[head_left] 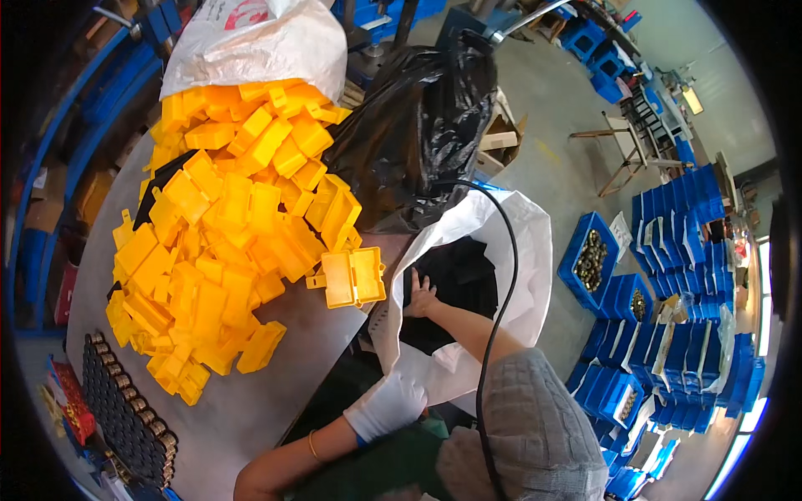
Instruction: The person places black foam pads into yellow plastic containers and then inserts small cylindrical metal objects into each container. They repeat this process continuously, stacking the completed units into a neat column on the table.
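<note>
A white sack (522, 250) stands with its mouth wide, right of the table's edge, and black pieces (459, 271) fill its inside. My bare right hand (421, 298) reaches into it, fingers apart, touching the black contents near the sack's left wall. My left hand (389, 407), in a white glove, is closed on the sack's near rim; its fingertips are partly hidden. To the left, a large heap of yellow plastic boxes (225, 225) covers much of the grey table (309, 351). One opened yellow box (354, 277) lies at the table's edge beside the sack.
Another white sack (259, 50) spills yellow boxes at the back. A black plastic bag (409, 125) stands beside the heap. Black-and-brass parts (125, 409) line the table's near left. A black cable (510, 242) hangs across the sack. Stacked blue bins (681, 292) stand at right.
</note>
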### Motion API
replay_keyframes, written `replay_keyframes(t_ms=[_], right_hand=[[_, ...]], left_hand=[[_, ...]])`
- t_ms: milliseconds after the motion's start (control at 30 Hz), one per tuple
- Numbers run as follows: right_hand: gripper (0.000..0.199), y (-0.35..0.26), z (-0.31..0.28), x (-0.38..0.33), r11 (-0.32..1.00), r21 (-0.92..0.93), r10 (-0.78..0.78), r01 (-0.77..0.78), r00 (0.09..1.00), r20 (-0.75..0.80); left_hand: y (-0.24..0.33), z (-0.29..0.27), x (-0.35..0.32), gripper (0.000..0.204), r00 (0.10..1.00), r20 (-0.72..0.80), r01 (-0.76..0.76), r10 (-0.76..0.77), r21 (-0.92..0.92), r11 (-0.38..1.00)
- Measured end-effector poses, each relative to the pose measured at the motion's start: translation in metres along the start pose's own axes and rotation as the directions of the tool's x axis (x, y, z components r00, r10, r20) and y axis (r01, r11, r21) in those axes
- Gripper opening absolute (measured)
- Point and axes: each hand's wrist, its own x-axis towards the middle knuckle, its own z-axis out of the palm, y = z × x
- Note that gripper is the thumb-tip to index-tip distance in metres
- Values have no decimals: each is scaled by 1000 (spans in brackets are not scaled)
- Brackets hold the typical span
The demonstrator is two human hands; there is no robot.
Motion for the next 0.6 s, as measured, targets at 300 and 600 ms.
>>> replay_keyframes(t_ms=[300,600], right_hand=[[88,51,-5,40,979,203,3,34,984,-180],[58,92,-178,-38,984,-143,-159,108,894,-418]], left_hand=[[-23,-10,-2,10,996,4,84,-84,20,996],[-36,-21,36,13,1000,-6,6,-5,174,985]])
